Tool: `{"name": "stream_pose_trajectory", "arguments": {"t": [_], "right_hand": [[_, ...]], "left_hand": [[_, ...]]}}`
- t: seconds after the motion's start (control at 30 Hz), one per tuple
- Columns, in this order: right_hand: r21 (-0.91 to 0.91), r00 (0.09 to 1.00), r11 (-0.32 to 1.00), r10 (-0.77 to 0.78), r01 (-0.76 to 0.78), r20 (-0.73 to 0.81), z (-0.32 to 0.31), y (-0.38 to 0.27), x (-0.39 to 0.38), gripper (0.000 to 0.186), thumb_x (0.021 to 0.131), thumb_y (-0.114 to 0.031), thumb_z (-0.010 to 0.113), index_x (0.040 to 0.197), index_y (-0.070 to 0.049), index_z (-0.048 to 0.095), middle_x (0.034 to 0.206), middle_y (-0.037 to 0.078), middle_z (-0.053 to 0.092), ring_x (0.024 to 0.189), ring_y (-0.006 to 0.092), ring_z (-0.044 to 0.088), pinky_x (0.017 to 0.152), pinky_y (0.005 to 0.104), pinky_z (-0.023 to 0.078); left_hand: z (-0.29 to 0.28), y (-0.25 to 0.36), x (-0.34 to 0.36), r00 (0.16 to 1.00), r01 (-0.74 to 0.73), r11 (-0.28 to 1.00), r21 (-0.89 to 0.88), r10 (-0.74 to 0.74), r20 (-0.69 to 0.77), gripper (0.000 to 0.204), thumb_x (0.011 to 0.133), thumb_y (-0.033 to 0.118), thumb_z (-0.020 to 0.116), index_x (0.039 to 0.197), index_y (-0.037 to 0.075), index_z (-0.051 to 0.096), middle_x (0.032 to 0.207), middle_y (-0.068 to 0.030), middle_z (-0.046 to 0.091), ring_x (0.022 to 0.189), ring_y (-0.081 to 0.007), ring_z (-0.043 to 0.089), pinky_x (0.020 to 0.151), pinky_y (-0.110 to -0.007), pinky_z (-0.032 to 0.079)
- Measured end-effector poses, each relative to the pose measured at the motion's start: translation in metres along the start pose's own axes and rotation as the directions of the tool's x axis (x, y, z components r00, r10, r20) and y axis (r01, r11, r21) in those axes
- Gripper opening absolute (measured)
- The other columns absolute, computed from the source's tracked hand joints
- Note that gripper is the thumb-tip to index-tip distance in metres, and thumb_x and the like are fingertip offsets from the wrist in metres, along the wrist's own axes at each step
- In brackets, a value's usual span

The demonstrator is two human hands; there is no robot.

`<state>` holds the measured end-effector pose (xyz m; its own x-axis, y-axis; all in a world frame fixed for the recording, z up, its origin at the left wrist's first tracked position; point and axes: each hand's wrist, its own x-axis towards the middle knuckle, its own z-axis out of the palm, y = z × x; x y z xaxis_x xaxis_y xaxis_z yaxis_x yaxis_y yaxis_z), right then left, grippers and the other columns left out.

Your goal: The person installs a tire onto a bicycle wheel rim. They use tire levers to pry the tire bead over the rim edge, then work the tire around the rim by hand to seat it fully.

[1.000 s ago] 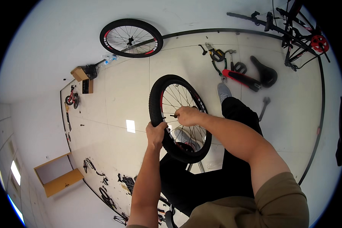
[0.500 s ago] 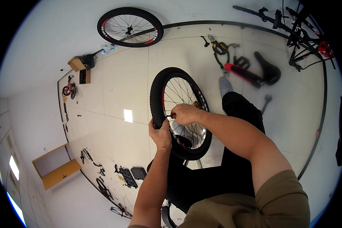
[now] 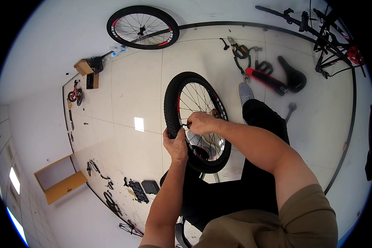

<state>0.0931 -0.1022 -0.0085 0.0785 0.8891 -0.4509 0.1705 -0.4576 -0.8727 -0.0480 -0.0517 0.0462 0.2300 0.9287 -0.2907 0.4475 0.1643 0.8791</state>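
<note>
A bicycle wheel with a black knobby tyre and a red-and-white marked rim stands upright between my legs, tilted a little. My left hand is closed around the tyre's left side, its thumb lying near the rim. Close beside that thumb, my right hand reaches across the spokes. Its fingers are pinched on the small dark valve stem at the inner rim. The fingertips cover most of that end, so I cannot tell whether a cap is on it.
A second wheel leans on the far wall. Ahead to the right lie a black saddle, a red-and-black mudguard, pliers, a hammer and a wrench. A bicycle frame stands far right. An opened tool case lies left.
Both hands keep their hold at the same place on the wheel. The whole view has shifted very slightly; nothing has been let go or taken up.
</note>
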Motion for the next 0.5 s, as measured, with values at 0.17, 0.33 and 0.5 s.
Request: {"name": "stream_pose_trajectory", "arguments": {"t": [0.17, 0.33, 0.5], "right_hand": [[0.029, 1.0, 1.0, 0.009, -0.008, -0.024, -0.0012, -0.0027, -0.0012, 0.03, 0.084, -0.016, 0.056, 0.104, -0.003, 0.075, 0.106, 0.022, 0.072, 0.103, 0.0375, 0.068, 0.091, 0.0439, 0.052], [0.084, 1.0, 0.996, -0.002, 0.001, 0.002, 0.0006, -0.0006, 0.0027, 0.029, 0.085, -0.016, 0.057, 0.102, -0.002, 0.076, 0.105, 0.024, 0.071, 0.102, 0.0382, 0.068, 0.091, 0.0437, 0.052], [0.071, 0.995, 0.993, -0.099, 0.099, -0.01, 0.004, 0.0021, 0.0075, 0.031, 0.081, -0.012, 0.054, 0.099, 0.001, 0.075, 0.105, 0.026, 0.071, 0.101, 0.0394, 0.069, 0.092, 0.0434, 0.053]], "left_hand": [[-0.0005, -0.0013, 0.0016, 1.0, -0.01, 1.0, -0.019, 0.01, 0.002, 0.041, 0.082, 0.005, 0.072, 0.117, -0.007, 0.055, 0.088, -0.0019, 0.062, 0.07, -0.0082, 0.054, 0.062, -0.025, 0.045], [-0.0003, -0.003, 0.0016, 1.0, 0.003, 1.0, -0.03, -0.003, 0.001, 0.041, 0.083, 0.005, 0.072, 0.118, -0.007, 0.055, 0.088, -0.002, 0.063, 0.07, -0.0084, 0.055, 0.063, -0.024, 0.045], [-0.0016, -0.0011, 0.0006, 1.0, 0.014, 1.0, 0.013, -0.014, 0.0, 0.041, 0.083, 0.004, 0.072, 0.119, -0.007, 0.055, 0.089, -0.0026, 0.063, 0.072, -0.0088, 0.056, 0.064, -0.025, 0.046]]}}
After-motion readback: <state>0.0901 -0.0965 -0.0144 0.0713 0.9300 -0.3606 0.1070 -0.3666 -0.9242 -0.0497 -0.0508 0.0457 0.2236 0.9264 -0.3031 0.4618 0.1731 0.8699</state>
